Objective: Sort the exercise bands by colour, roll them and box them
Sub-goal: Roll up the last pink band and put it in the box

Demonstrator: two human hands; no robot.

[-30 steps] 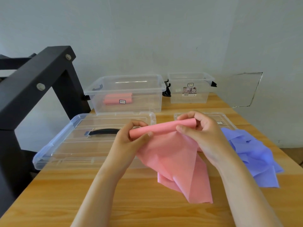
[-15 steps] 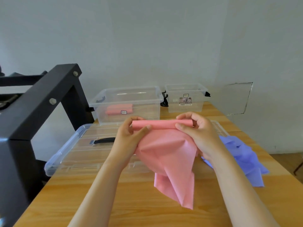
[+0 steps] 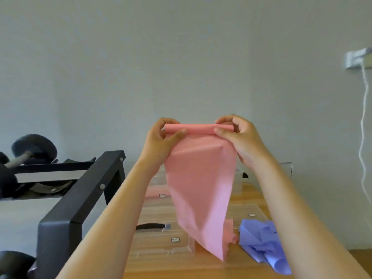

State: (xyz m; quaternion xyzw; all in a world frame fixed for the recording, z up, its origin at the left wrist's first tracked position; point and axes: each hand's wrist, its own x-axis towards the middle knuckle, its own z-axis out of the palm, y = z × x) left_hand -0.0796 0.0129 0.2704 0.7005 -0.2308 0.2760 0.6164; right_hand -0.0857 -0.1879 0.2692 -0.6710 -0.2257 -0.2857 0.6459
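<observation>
While held up high: pink band (image 3: 201, 178), rolled at its top edge, loose end hanging down to the tabletop (image 3: 251, 192).
Left grip: left hand (image 3: 161, 141) pinching the left end of the roll, thumb in front, fingers behind.
Right grip: right hand (image 3: 239, 137) pinching the right end of the roll the same way.
In the way: hanging pink sheet and both arms, hiding most of the clear boxes behind.
Nearby: clear lid (image 3: 159, 244) with a black handle, flat on the wood, partly behind the sheet.
Nearby too: purple band (image 3: 259, 242), crumpled in a heap, to the right of the pink tail and close to it.
Long way of the roll: side to side, level, from hand to hand.
Left side: black metal rack (image 3: 80, 200) with dark weights (image 3: 34, 148) on it.
Surface: light wood tabletop.
Room: plain pale wall (image 3: 181, 57), white cord (image 3: 363, 137) hanging down at the far right.
</observation>
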